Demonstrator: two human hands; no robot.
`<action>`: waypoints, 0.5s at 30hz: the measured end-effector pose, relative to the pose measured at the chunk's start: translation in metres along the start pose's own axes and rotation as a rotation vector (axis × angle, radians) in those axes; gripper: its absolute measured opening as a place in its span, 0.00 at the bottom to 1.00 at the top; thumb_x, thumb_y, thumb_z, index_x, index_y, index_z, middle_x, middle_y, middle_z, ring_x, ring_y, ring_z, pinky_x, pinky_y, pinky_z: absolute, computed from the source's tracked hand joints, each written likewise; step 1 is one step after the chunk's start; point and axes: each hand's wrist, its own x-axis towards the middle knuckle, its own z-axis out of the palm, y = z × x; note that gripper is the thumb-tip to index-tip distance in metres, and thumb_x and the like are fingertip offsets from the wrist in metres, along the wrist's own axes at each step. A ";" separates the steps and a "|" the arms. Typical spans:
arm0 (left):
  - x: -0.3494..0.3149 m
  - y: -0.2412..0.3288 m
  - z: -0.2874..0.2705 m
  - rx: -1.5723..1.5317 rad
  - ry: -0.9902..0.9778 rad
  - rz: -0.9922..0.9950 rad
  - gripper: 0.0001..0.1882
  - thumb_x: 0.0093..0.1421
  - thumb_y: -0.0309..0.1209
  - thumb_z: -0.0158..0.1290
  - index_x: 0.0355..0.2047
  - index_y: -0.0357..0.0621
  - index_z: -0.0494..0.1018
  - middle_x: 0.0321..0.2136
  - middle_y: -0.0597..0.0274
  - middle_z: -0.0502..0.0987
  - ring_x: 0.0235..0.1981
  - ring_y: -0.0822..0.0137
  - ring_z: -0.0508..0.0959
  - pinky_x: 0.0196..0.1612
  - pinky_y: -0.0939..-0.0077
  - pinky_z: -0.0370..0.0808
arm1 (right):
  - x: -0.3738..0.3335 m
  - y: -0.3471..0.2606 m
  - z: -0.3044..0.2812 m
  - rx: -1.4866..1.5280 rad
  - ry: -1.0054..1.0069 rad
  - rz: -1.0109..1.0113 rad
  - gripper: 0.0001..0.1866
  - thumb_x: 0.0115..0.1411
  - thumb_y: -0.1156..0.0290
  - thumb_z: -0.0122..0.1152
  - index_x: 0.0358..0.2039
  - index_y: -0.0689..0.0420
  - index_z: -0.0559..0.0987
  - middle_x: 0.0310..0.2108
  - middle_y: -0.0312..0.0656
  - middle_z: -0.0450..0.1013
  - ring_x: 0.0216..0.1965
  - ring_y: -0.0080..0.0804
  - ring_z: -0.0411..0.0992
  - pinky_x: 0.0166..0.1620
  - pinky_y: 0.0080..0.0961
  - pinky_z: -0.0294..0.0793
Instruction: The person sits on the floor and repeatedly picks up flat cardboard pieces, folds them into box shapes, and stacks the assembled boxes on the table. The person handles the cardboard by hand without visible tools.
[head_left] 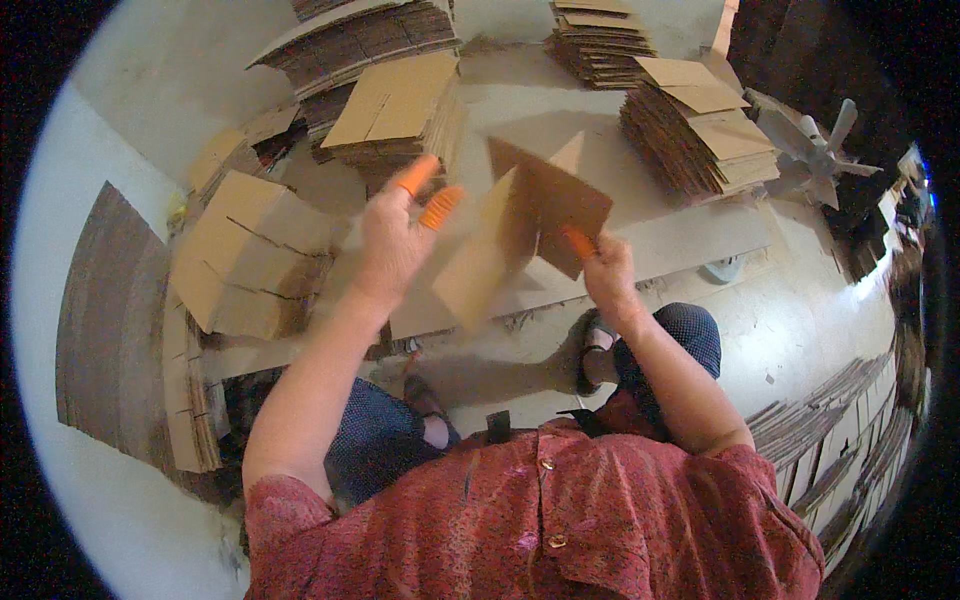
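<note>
Orange rubber finger covers show on both my hands. My right hand [607, 264] grips the near right edge of a cardboard divider [565, 200], brown flat pieces crossed through each other and standing open over the low table. Motion blurs some of its panels. My left hand [395, 230] is raised to the left of the divider, apart from it, with thumb and finger spread and nothing between them. Just beyond my left hand stands a stack of cardboard sheets [395, 100]. Slotted cardboard pieces [250, 250] lie to the left of my left forearm.
The pale low table [660, 235] spreads in front of my knees. Cardboard stacks stand at its far right [700, 130] and back [600, 40]. Assembled dividers [820, 160] sit at the right. Many cardboard sheets [840, 420] are packed on the floor at the lower right.
</note>
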 end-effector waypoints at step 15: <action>0.081 -0.034 -0.037 0.446 0.212 0.429 0.13 0.53 0.26 0.53 0.41 0.44 0.76 0.39 0.52 0.76 0.32 0.56 0.78 0.31 0.69 0.76 | 0.031 -0.074 -0.014 -0.177 0.185 -0.358 0.21 0.56 0.63 0.60 0.45 0.65 0.72 0.35 0.45 0.75 0.32 0.32 0.75 0.38 0.23 0.72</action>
